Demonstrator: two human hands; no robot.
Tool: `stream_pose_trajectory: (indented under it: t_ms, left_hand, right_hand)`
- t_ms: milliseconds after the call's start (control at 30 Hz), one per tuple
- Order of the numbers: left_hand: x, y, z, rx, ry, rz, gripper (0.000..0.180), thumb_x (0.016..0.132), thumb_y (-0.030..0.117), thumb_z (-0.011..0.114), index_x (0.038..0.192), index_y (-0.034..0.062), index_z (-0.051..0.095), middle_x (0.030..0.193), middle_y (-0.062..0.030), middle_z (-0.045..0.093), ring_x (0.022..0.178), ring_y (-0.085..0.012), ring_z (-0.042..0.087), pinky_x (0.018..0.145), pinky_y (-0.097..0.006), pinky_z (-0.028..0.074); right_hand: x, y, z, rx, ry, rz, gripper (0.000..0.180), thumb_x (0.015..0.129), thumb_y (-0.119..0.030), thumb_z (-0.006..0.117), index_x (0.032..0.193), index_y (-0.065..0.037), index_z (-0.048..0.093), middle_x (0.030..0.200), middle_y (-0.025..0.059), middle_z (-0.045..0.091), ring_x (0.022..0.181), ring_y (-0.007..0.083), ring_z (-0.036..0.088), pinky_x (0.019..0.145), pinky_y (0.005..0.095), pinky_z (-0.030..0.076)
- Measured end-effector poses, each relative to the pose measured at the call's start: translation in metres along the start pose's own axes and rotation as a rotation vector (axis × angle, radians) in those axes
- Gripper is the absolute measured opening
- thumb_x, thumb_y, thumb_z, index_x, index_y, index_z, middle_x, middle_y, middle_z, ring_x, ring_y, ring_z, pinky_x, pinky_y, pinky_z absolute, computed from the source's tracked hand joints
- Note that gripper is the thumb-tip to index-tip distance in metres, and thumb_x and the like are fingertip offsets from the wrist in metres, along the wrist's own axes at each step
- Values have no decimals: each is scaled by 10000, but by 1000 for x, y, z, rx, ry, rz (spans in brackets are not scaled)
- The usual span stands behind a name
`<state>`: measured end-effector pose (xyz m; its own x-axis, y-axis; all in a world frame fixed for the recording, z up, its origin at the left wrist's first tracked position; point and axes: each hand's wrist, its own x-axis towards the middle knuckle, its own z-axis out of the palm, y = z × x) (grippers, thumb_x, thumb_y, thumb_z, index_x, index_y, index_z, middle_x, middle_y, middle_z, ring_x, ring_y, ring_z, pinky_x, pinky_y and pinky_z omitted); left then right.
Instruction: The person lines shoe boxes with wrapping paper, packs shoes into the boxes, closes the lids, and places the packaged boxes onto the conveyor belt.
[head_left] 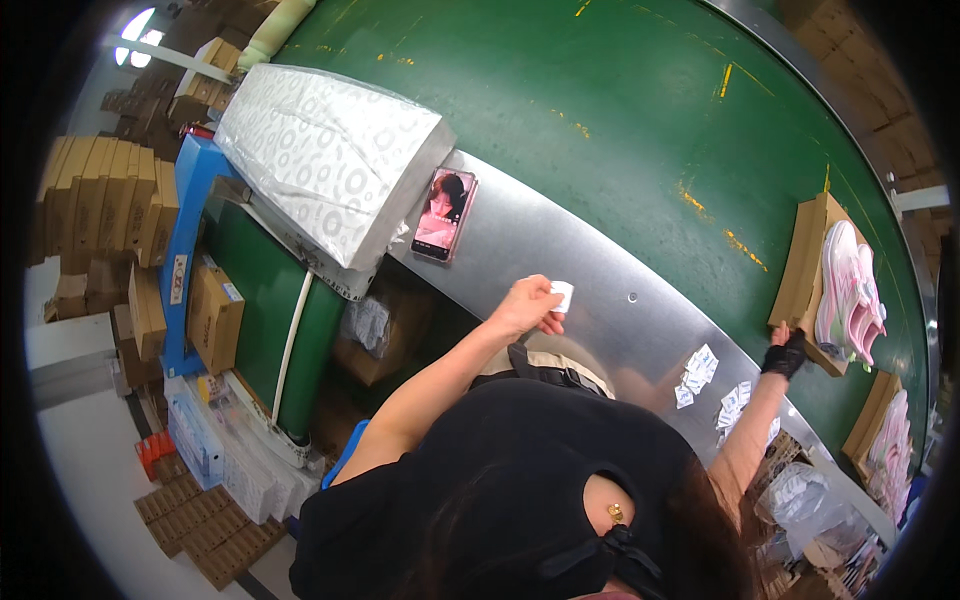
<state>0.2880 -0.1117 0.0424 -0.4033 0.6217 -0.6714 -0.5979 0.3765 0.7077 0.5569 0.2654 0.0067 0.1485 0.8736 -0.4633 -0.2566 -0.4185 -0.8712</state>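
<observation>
My left hand [527, 307] pinches a small white sachet [562, 296] above the metal ledge. At the right, my right hand [787, 352], in a black glove with bare fingertips, grips the near corner of an open cardboard shoe box [797, 262]. A pair of pink and white sneakers [852, 292] lies in that box, on the green conveyor belt [620, 130]. Two loose piles of similar sachets, one pile [697, 376] and a second pile [735, 405], rest on the metal ledge [600, 250] near my right forearm.
A phone [443, 215] with a lit screen lies on the ledge, beside a large plastic-wrapped, patterned white stack [330, 150]. Another box with pink shoes [885, 440] sits at the lower right. Stacked cartons [100, 200] and a blue frame [185, 260] stand at the left.
</observation>
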Motion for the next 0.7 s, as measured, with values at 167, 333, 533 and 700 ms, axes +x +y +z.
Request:
stream_pose_trajectory:
  t_ms: [167,333,533,700]
  left_hand:
    - [-5,-7,-9,-43,158,42,184,833,115,488,922,-41,449,694,-133,574,554,-189,596,468,-267,480]
    - [-2,-11,-14,34,124,117,156,824,102,489,893,-37,471,679,-115,584,553,-161,588,474,-248,460]
    - [4,-5,-15,231,10,122,141,804,109,496,833,-29,487,618,-90,587,521,-129,570,456,-246,437]
    - [24,-1,-36,403,-114,188,163,828,133,517,866,-20,478,625,-72,579,523,-115,558,477,-244,450]
  right_hand:
    - [82,2,-35,-178,-58,191,500,597,-533,723,784,-113,526,709,-30,489,604,94,455,465,242,355]
    - [119,5,-47,110,-197,159,386,709,-453,642,791,-90,538,685,18,518,579,144,469,447,262,352]
    - [27,51,13,316,-431,262,260,755,-342,640,768,-92,571,628,44,561,552,185,507,496,313,397]
    - [-90,105,59,254,-500,397,281,778,-292,627,879,-37,567,775,101,611,638,229,571,567,349,469]
